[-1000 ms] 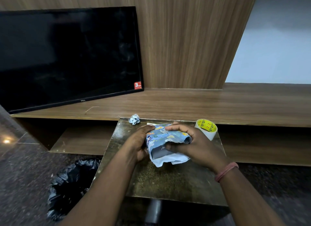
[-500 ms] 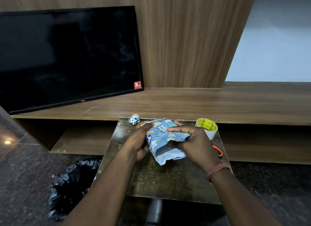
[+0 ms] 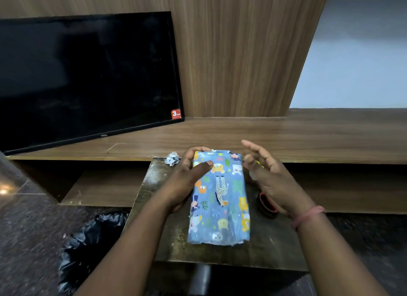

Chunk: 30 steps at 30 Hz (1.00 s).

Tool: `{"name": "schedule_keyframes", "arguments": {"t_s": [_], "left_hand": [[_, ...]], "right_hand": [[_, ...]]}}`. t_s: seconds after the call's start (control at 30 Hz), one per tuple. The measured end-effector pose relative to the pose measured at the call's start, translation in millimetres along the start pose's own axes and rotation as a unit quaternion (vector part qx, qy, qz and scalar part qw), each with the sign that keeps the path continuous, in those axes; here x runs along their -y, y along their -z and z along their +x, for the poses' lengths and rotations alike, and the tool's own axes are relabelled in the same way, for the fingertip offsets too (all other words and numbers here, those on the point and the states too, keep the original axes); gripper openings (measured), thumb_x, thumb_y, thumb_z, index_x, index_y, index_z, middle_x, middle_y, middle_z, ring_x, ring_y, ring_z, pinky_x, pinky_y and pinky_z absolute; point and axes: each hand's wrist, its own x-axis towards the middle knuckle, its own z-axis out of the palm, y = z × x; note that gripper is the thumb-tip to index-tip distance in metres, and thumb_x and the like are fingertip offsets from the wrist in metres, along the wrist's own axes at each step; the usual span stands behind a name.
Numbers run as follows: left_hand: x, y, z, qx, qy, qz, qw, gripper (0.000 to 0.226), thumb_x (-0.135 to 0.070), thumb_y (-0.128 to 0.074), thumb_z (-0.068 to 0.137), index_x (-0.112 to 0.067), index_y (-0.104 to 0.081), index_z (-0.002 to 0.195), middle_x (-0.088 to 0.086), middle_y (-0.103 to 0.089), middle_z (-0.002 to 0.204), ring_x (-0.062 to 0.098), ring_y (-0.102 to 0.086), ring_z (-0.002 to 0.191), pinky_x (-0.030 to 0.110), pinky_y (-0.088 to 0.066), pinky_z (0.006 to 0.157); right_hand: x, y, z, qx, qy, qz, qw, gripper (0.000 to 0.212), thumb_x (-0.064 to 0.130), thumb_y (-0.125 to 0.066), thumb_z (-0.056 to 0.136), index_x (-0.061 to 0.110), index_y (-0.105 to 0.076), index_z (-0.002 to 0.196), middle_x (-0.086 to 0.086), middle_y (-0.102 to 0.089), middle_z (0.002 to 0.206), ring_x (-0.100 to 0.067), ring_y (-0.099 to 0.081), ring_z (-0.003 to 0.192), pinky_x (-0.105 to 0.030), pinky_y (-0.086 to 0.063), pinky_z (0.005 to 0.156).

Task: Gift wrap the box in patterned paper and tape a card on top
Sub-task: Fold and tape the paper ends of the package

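The box [image 3: 220, 198], wrapped in blue paper printed with cartoon animals, is held lengthwise over the small dark table [image 3: 167, 236], its patterned face up. My left hand [image 3: 187, 179] grips its far left corner, thumb on top and fingers curled round the far edge. My right hand [image 3: 271, 179] hovers just off the box's right side with fingers spread and relaxed, holding nothing. The tape roll is almost hidden behind my right hand; only a speck of yellow shows. No card is visible.
A crumpled scrap of paper [image 3: 172, 159] lies at the table's far left corner. Red-handled scissors [image 3: 267, 204] lie right of the box. A black television [image 3: 88, 79] leans on the wooden shelf [image 3: 308, 137]. A black bin bag [image 3: 92, 240] sits on the floor at left.
The box has turned over and lengthwise, patterned face now up. My right hand let go and drew off to the right. The camera has moved closer.
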Motion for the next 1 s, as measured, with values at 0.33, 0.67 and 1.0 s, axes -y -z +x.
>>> {"name": "schedule_keyframes", "arguments": {"t_s": [0.33, 0.67, 1.0], "left_hand": [[-2, -12, -16, 0.065, -0.061, 0.036, 0.995, 0.033, -0.012, -0.064, 0.099, -0.024, -0.054, 0.128, 0.007, -0.070, 0.116, 0.030, -0.070, 0.101, 0.052, -0.057, 0.089], [-4, -9, -15, 0.054, -0.144, 0.137, 0.978, 0.048, -0.004, -0.071, 0.094, -0.030, -0.066, 0.134, -0.002, -0.066, 0.132, 0.018, -0.064, 0.122, 0.043, -0.054, 0.103], [-12, -6, -19, 0.016, -0.234, 0.125, 0.964, 0.028, -0.009, -0.083, 0.077, -0.018, -0.080, 0.104, 0.004, -0.058, 0.131, 0.012, -0.059, 0.126, 0.024, -0.054, 0.089]], "right_hand": [[2, -12, -5, -0.008, 0.033, -0.042, 0.999, 0.020, 0.014, -0.074, 0.090, 0.012, -0.073, 0.110, -0.007, -0.075, 0.107, -0.020, -0.072, 0.095, -0.037, -0.059, 0.085], [3, -7, -4, -0.025, 0.141, -0.197, 0.970, 0.017, 0.021, -0.079, 0.084, 0.022, -0.077, 0.101, 0.008, -0.062, 0.128, 0.000, -0.056, 0.124, -0.014, -0.042, 0.100], [9, -18, -8, -0.075, 0.204, -0.092, 0.972, 0.029, 0.013, -0.086, 0.069, 0.014, -0.079, 0.097, 0.000, -0.055, 0.143, -0.007, -0.059, 0.125, -0.019, -0.050, 0.094]]}}
